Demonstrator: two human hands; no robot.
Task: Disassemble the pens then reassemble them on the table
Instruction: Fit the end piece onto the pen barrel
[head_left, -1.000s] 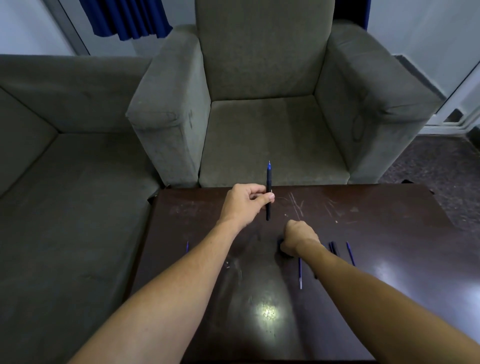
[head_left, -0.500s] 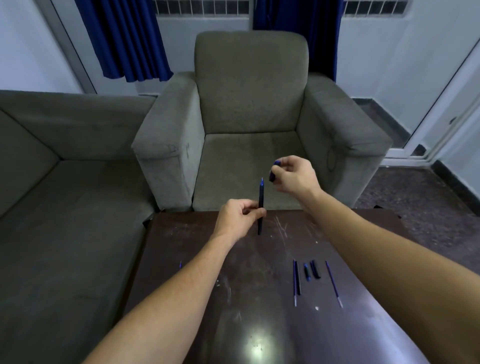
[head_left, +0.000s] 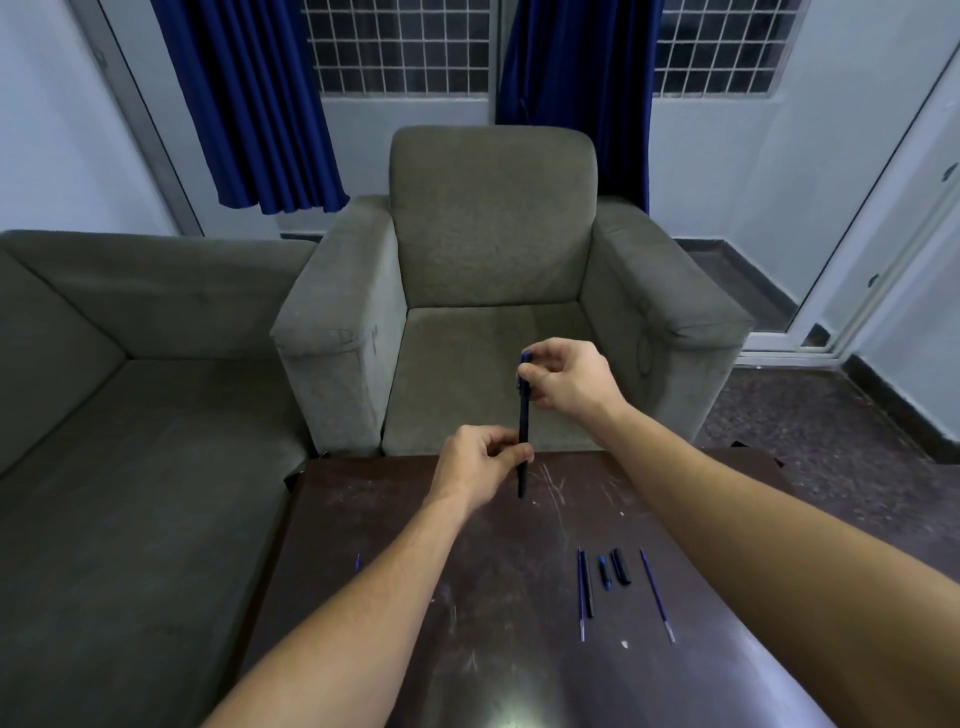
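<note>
A dark blue pen (head_left: 523, 431) stands upright in the air above the far edge of the dark table (head_left: 467, 597). My left hand (head_left: 480, 462) pinches its lower half. My right hand (head_left: 563, 376) grips a small blue cap (head_left: 525, 357) at the pen's top end. Loose pen parts lie on the table to the right: a thin refill beside a dark barrel (head_left: 587, 584), two short caps (head_left: 613, 569) and another refill (head_left: 657, 595). A tiny blue piece (head_left: 357, 562) rests near the left edge.
A grey armchair (head_left: 493, 291) stands just behind the table and a grey sofa (head_left: 130, 415) runs along the left. Blue curtains (head_left: 249, 104) hang at barred windows. Tiled floor lies to the right of the table.
My right hand rose from the table with a cap and has come onto the top of the pen. The view has tilted upward. My left hand keeps the pen upright.
</note>
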